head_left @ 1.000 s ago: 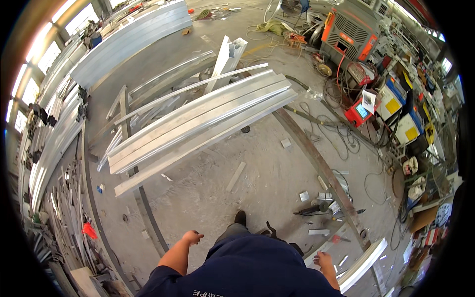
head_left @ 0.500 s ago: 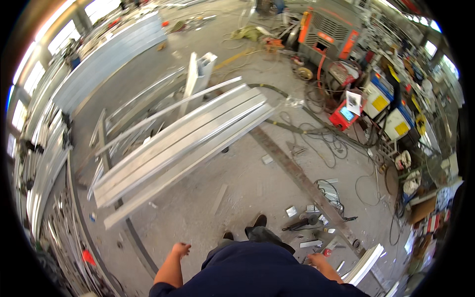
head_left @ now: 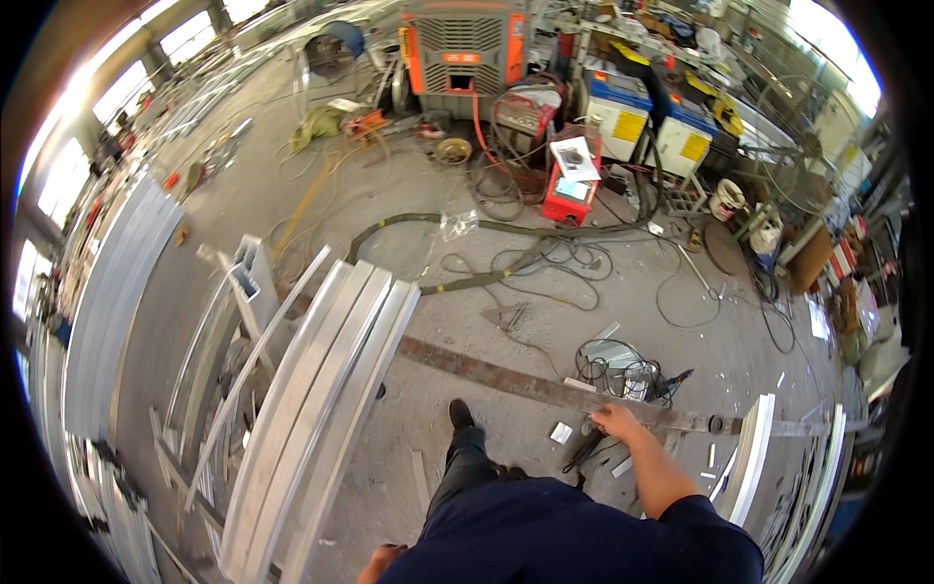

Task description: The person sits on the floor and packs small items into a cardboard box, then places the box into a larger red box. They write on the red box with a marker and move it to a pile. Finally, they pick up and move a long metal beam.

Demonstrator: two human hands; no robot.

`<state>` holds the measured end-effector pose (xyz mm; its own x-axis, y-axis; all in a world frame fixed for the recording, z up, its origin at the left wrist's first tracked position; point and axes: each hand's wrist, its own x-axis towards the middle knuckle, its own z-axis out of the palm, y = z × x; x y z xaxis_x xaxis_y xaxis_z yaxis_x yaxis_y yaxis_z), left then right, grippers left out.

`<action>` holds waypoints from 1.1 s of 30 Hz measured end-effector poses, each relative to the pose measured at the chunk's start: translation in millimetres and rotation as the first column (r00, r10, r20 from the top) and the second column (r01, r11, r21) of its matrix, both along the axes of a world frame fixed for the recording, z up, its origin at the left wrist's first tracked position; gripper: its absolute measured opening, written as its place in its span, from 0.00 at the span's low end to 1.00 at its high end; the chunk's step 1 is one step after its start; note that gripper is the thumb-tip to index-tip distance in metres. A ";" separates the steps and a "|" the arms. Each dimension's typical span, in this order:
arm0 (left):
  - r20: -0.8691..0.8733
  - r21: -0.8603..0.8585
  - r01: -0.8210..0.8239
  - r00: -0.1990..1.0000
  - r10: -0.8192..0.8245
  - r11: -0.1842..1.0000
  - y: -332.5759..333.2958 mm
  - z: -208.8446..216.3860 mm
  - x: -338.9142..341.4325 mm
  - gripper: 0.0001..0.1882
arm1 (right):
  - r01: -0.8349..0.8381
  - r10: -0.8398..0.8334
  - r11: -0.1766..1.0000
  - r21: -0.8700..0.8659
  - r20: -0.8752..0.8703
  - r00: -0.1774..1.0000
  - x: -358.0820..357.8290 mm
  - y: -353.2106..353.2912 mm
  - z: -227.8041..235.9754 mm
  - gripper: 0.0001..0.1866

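Note:
My right hand hangs in the air in front of my body, fingers loosely bent, with nothing visible in it. From this angle it overlaps the rusty steel beam on the floor. Just below it in the picture lies a black hand-held power tool, apart from the hand as far as I can see. My left hand is low at the bottom edge beside my body; its fingers are mostly hidden. Nearest to it are the long pale metal profiles, lying side by side on supports to my left.
Coiled cables and a thick hose cross the floor ahead. Beyond stand a grey-and-orange machine, a red box with a screen and white-and-blue units. White profiles stand at the right; offcuts lie near my feet.
My view and body have turned to the right, so the profiles now lie further left. My right hand has swung forward and up; my left hand has dropped back toward the bottom edge.

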<state>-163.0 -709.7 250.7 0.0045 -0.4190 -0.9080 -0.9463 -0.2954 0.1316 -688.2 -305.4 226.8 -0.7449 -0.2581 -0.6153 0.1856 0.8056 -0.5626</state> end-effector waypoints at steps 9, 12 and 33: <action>-0.316 -0.054 -0.087 0.947 0.066 0.995 -219.6 -47.1 -207.3 0.16 | -0.105 0.129 0.962 0.250 -0.082 0.988 -36.8 -11.8 56.4 0.27; -0.417 -0.121 0.035 0.905 -0.082 0.992 -266.1 -19.5 -275.7 0.16 | 0.286 -0.294 0.943 0.172 0.016 0.956 -36.4 -2.5 49.4 0.26; -0.123 0.086 -0.048 0.991 0.059 0.995 -227.1 -4.1 -370.9 0.17 | 0.030 -0.104 0.992 0.119 0.680 0.726 -311.7 -186.8 6.0 0.28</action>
